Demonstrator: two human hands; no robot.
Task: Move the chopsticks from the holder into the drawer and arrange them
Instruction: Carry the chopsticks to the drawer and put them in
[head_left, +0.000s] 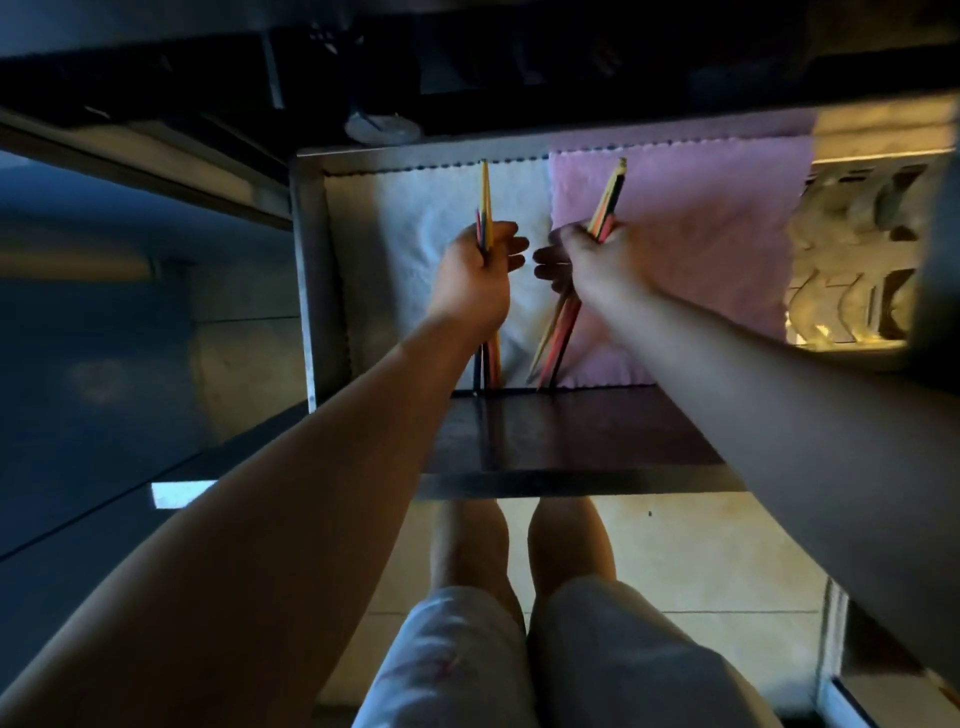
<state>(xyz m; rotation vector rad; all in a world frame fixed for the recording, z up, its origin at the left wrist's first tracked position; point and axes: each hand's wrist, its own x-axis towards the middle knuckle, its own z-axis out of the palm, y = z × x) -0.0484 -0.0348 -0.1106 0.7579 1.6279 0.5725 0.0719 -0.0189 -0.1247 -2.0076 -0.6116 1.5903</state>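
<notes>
The metal drawer (306, 270) is pulled out below me, lined with a white cloth (410, 234) on the left and a pink cloth (701, 249) on the right. My left hand (475, 275) is closed around a bundle of coloured chopsticks (484, 192) pointing straight away from me over the white cloth. My right hand (587, 254) grips a second bundle of chopsticks (613, 192), tilted to the right, over the seam between the cloths. The near ends of both bundles reach the drawer's front wall. The holder is not in view.
The drawer's dark front panel (571, 436) lies under my forearms. A lit basket-like rack (857, 249) stands at the right of the drawer. A dark counter edge (467, 78) overhangs at the top. My knees (519, 571) and a tiled floor are below.
</notes>
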